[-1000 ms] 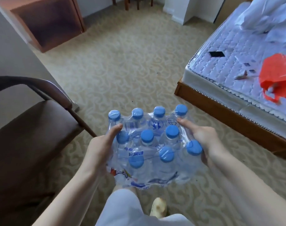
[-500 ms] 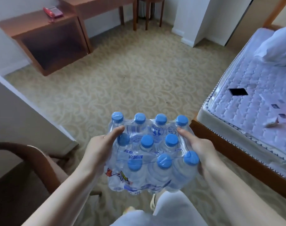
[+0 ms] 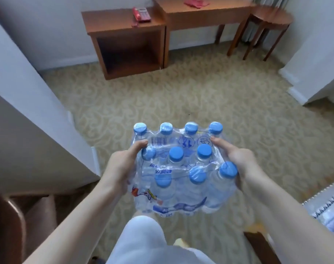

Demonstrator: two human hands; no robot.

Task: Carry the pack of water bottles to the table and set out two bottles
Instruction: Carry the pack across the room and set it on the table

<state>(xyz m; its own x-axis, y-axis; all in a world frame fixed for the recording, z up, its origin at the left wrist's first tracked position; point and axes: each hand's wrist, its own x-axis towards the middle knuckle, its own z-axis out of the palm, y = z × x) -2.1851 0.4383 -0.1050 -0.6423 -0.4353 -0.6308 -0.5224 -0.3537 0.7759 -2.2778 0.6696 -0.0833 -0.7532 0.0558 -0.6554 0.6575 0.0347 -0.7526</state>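
Observation:
A shrink-wrapped pack of water bottles (image 3: 183, 168) with blue caps hangs in front of me above the carpet. My left hand (image 3: 122, 164) grips its left side, thumb on top of the wrap. My right hand (image 3: 236, 159) grips the right side, thumb pressed near a far cap. A wooden table (image 3: 202, 14) stands against the far wall, straight ahead, with a red cloth-like thing (image 3: 196, 1) on it.
A low wooden cabinet (image 3: 124, 39) with a red telephone (image 3: 141, 14) stands left of the table. A small round side table (image 3: 269, 21) is to the right. A chair arm (image 3: 15, 216) is at lower left, a mattress corner (image 3: 326, 206) at lower right. White wall corners flank the carpet.
The view has swung up and forward: the bed has slid out to the right, the chair has dropped low, and the table and cabinet have come into view. Both hands keep their hold.

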